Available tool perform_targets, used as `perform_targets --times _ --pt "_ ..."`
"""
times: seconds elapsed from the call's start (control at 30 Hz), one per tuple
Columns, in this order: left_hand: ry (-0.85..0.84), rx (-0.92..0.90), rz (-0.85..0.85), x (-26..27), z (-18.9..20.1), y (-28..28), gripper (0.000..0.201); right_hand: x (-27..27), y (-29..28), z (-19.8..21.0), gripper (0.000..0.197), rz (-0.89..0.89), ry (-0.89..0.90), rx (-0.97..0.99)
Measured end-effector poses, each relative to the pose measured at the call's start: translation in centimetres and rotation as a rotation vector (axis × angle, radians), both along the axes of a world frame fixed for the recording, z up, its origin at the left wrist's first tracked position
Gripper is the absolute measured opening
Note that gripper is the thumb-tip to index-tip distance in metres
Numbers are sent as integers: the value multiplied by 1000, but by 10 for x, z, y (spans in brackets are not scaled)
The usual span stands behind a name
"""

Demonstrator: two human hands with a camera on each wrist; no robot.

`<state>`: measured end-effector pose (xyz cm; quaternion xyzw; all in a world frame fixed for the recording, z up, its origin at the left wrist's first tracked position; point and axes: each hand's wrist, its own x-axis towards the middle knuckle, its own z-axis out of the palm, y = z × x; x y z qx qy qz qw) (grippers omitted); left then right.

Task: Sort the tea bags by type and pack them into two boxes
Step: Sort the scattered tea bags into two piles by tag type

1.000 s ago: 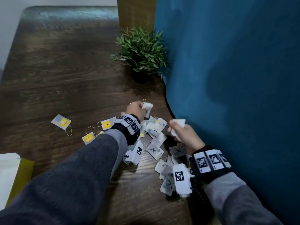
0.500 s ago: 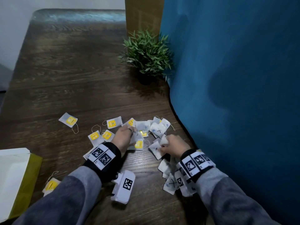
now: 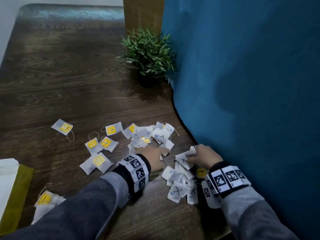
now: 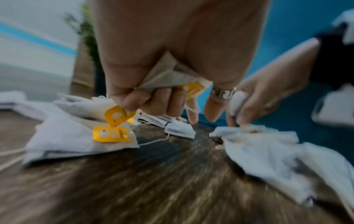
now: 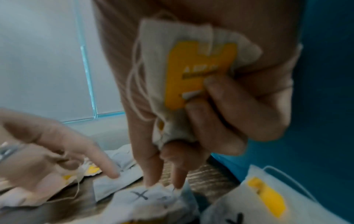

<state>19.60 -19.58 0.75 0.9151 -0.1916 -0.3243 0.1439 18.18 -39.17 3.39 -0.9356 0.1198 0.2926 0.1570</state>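
Observation:
Tea bags lie scattered on the dark wooden table (image 3: 72, 87). Yellow-tag tea bags (image 3: 98, 160) are spread to the left, and X-marked white tea bags (image 3: 176, 191) are heaped on the right by the blue curtain. My left hand (image 3: 163, 154) sits low between the two groups, its fingers curled round a yellow-tag bag (image 4: 172, 78). My right hand (image 3: 191, 155) keeps another yellow-tag bag (image 5: 191, 72) folded against its palm, while its thumb and forefinger touch an X-marked bag (image 5: 145, 195) on top of the heap.
A white and green box (image 3: 12, 189) pokes in at the left edge. A small potted plant (image 3: 147, 54) stands at the back by a wooden post. The blue curtain (image 3: 251, 101) bounds the table on the right.
A second ago both hands were raised, each holding a white bag. They have since come down to the table and drawn toward me, now at the near right heap.

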Motion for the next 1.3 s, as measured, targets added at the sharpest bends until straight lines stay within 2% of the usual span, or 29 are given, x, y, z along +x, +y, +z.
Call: perform_targets --times 0.07,0.17,0.37,0.47,0.5,0.53,0.6,0.67,0.73,0.77,0.8,0.87,0.93,1.03,1.1,1.17,1.3 --pt "-57 129 -148 -1 0 -4 50 0 3 0 27 -80 -125 55" --pt "-92 218 -145 1 -4 -4 56 3 6 5 37 -171 -253 184" --pt "-129 228 -23 12 -5 9 51 15 18 6 42 -297 -233 463" --pt "-131 253 19 21 -4 17 51 18 34 15 27 -452 -225 743" --pt "-101 208 48 22 0 20 51 17 41 19 25 -508 -207 845" --pt "-49 105 108 24 4 21 51 16 47 23 26 -565 -182 954" --pt "138 -261 357 22 15 25 44 15 57 26 30 -640 -107 1174" --pt "511 -723 774 15 28 32 35 14 63 30 31 -671 -25 1365" --pt "896 -1145 1045 4 38 46 39 12 68 32 32 -653 51 1488" --pt "1027 -1307 1098 -1 41 54 48 12 69 32 34 -644 74 1522" --pt "1090 -1420 1113 -5 41 63 57 10 71 32 35 -643 84 1548" --pt "1162 -1561 1082 -11 40 77 71 8 75 32 35 -643 56 1559" --pt "1221 -1661 1007 -17 38 85 76 5 77 30 33 -636 -11 1541" --pt "1236 -1704 968 -24 37 93 72 -1 85 29 29 -592 -109 1515" --pt "1167 -1672 1017 -28 38 95 62 -5 94 29 34 -561 -140 1504" --pt "1025 -1558 1100 -32 39 96 57 -7 103 30 29 -572 -174 1509" --pt "628 -1360 1200 -40 34 97 55 -11 117 31 23 -601 -190 1531"
